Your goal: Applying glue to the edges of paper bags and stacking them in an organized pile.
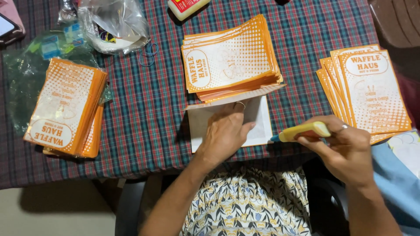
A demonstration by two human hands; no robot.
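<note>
Plaid-clothed table (144, 126) over pale floor (57, 214), dark chair (393, 22) beside

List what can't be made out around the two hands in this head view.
- Paper bag: mostly covered by the left hand.
- Glue bottle: rear hidden in the right hand.
- Bottle and dark item: cut off by frame edges.
- Plastic bag: contents blurred.

Single head-worn view, aimed steeply down at close range onto the plaid tablecloth (144, 113). Near table edge low in frame, far side at top. Wearer's lap visible below that edge. No second view for overlap.
</note>
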